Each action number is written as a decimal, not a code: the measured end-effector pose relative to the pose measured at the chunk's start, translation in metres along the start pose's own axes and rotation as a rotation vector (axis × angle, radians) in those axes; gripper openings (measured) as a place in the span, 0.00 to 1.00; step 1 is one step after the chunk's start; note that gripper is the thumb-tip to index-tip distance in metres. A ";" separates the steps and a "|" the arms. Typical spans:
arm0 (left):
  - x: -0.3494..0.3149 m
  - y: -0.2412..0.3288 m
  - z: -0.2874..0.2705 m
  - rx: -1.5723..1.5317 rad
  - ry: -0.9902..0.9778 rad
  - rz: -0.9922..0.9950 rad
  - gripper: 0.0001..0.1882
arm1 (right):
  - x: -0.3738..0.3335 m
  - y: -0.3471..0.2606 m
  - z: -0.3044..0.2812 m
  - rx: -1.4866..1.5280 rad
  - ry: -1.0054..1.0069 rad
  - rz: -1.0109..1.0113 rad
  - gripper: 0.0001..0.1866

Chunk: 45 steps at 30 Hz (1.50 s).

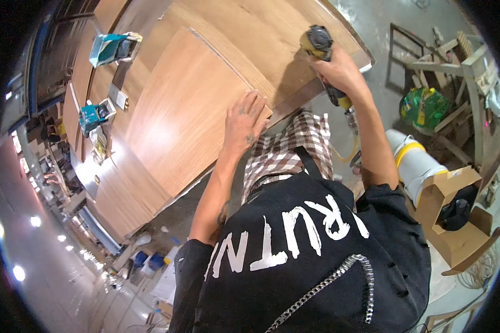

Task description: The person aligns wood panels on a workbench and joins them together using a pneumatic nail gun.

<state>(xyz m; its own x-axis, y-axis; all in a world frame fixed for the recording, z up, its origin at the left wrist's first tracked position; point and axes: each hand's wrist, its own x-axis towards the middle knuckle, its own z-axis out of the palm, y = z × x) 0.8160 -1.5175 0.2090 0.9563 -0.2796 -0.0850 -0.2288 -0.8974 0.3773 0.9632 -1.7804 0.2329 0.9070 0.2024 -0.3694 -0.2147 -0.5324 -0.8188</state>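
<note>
My left hand (244,122) lies with its fingers stretched over the near right corner of a light wood-grain panel (186,105). This panel rests on a larger wood board (244,33). In my right hand (341,72) is a black and yellow cordless drill (318,41), gripped by its handle. The drill is over the right part of the larger board, near its front edge. Its tip and whatever lies under it cannot be made out. A yellow hose (347,158) with a metal fitting hangs below my right forearm.
Two open teal boxes (114,49) (94,116) and a small metal piece (118,96) sit on the boards at left. On the right stand a white bucket (414,161), an open cardboard box (455,238), a green bundle (425,108) and a wooden frame (475,83).
</note>
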 end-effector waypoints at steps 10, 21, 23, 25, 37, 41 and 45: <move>0.007 0.003 -0.017 0.129 -0.136 0.116 0.27 | -0.014 -0.008 0.007 -0.037 0.038 0.025 0.25; 0.017 0.017 -0.015 0.125 -0.087 0.077 0.27 | -0.014 0.006 0.002 -0.005 0.036 -0.038 0.26; 0.017 0.013 -0.012 0.139 -0.113 0.096 0.25 | -0.010 0.005 0.004 -0.011 0.030 -0.061 0.26; 0.016 0.014 -0.010 0.120 -0.163 0.098 0.22 | -0.014 0.003 0.008 -0.107 0.058 -0.041 0.27; 0.024 0.019 -0.017 0.142 -0.226 0.060 0.23 | -0.013 -0.008 0.000 -0.108 0.010 0.041 0.25; 0.022 0.018 -0.014 0.131 -0.197 0.075 0.24 | -0.013 -0.008 0.001 -0.119 0.003 0.063 0.25; 0.021 0.018 -0.012 0.134 -0.175 0.093 0.26 | -0.014 -0.007 0.004 -0.101 0.033 -0.004 0.25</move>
<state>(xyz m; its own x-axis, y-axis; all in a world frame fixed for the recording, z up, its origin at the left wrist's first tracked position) 0.8342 -1.5352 0.2253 0.8867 -0.4074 -0.2187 -0.3474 -0.8991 0.2663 0.9505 -1.7766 0.2420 0.9197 0.1781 -0.3498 -0.1750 -0.6118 -0.7715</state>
